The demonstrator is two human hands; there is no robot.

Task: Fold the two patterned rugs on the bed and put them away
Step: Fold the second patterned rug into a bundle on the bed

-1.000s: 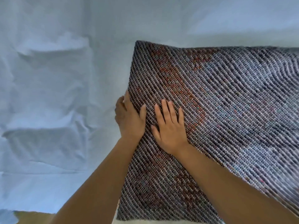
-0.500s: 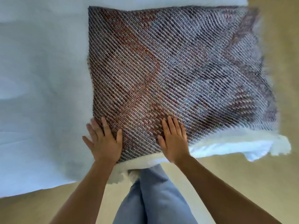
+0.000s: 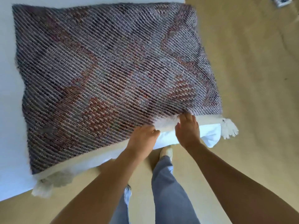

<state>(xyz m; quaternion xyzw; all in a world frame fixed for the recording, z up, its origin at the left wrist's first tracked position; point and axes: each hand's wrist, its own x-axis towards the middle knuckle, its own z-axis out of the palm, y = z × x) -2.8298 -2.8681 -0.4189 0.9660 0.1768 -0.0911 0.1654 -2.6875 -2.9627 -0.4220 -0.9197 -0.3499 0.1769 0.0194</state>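
One folded patterned rug point(image 3: 105, 75), woven grey-purple with rust-red shapes and white fringe along its near edge, lies on the corner of the bed point(image 3: 8, 126). My left hand point(image 3: 142, 136) and my right hand point(image 3: 187, 130) both sit at the rug's near fringed edge, close together, fingers curled into the fringe and edge. How firmly they hold is blurred. A white tassel point(image 3: 229, 128) hangs off the right corner, another off the lower left corner. No second rug is visible.
The bed has a pale blue sheet, and its corner point(image 3: 210, 138) pokes out under the rug. Tan carpet floor point(image 3: 250, 78) surrounds the bed on the right and near side. My legs in grey trousers point(image 3: 169, 191) stand by the bed edge.
Both hands slid from lying flat on the rug's surface down and right to its near fringed edge, where the fingers now curl in. The view swung toward the bed's corner.
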